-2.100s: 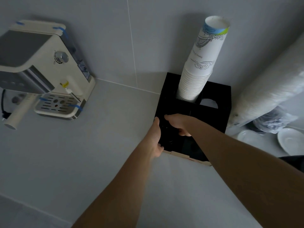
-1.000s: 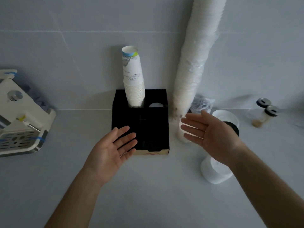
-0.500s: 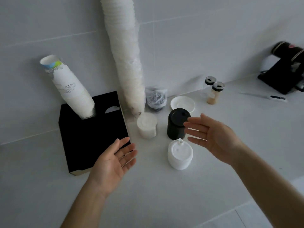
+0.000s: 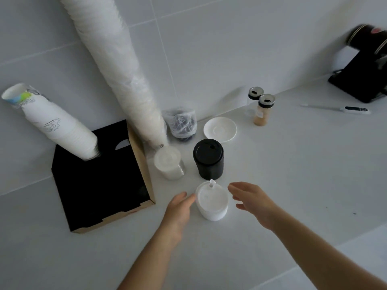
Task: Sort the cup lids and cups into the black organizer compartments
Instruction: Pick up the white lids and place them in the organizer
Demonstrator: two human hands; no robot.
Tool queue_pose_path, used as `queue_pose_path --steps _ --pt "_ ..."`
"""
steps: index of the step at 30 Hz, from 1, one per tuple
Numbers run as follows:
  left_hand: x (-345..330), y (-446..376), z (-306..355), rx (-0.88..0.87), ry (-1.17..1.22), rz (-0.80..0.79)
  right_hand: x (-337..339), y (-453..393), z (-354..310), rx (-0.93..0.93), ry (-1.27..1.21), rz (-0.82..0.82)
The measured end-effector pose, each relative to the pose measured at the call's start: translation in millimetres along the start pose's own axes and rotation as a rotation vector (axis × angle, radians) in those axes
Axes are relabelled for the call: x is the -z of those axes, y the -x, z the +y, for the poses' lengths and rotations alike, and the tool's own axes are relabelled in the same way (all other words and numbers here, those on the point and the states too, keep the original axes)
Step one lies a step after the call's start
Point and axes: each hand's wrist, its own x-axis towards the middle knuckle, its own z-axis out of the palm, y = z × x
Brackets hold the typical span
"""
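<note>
Both hands are open, one on each side of a short stack of white plastic lids (image 4: 212,204) with a small spout on top. The left hand (image 4: 178,210) has its fingertips right at the stack's left side; I cannot tell if they touch it. The right hand (image 4: 252,203) is just beside the stack's right side, fingers spread, holding nothing.

The stack stands on the white worktop (image 4: 293,174), about in the middle. Just behind it stands a stack of black lids (image 4: 208,158), and left of that a stack of clear lids (image 4: 169,164).

The black box organizer (image 4: 98,181) sits toward the left edge of the worktop, against the wall. A leaning stack of white paper cups (image 4: 56,126) stands in its back left hole. A long sleeve of white cups in plastic wrap (image 4: 123,74) leans against the wall, its bottom end beside the organizer's right side.
</note>
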Motion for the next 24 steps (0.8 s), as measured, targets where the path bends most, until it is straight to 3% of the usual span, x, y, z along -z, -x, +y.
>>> queue_pose_path --steps 5,12,20,24 --pt "-22.8 -11.7 -8.4 0.004 -0.130 0.033 -13.7 -18.1 8.9 -0.038 0.089 -0.057" --pt "-26.7 -17.4 -16.6 0.062 -0.071 0.051 -6.3 -36.9 10.6 -0.088 0.108 -0.094" --pt "-31.5 -15.2 -17.6 0.107 0.009 -0.075 -1.1 -41.9 8.1 -0.113 0.101 -0.202" --pt "-37.2 -11.3 -19.0 0.064 0.014 -0.022 2.1 -47.5 3.8 -0.159 0.117 -0.251"
